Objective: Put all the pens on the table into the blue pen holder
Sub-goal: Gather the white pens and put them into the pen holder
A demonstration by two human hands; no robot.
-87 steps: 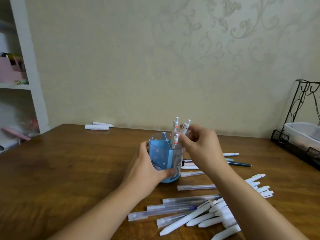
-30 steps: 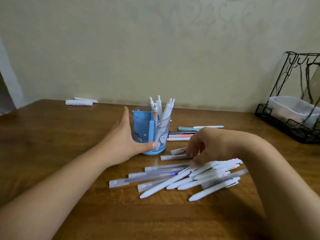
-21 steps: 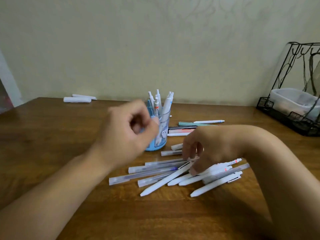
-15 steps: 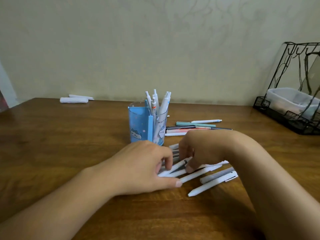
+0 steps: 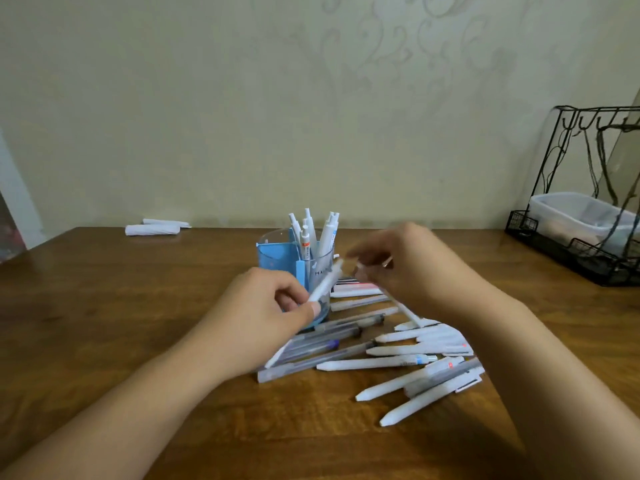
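Note:
The blue pen holder [image 5: 277,259] stands upright mid-table with several white pens [image 5: 313,230] sticking out of it. My left hand [image 5: 266,317] is in front of it, pinching a white pen [image 5: 327,280] that points up and to the right. My right hand [image 5: 412,268] is raised just right of the holder, fingers closed on another white pen [image 5: 403,310] that slants down to the right. A loose pile of white and clear pens [image 5: 398,351] lies on the table below both hands. More pens [image 5: 353,292] lie behind, partly hidden by my hands.
The brown wooden table [image 5: 104,323] ends at a pale wall. A black wire rack [image 5: 585,209] with a clear plastic tub [image 5: 575,216] sits at the right edge. Two white rolled items [image 5: 152,228] lie at the back left.
Both hands have risen from the pile, each with a white pen. Earlier my left hand let go of the holder and reached into the pens.

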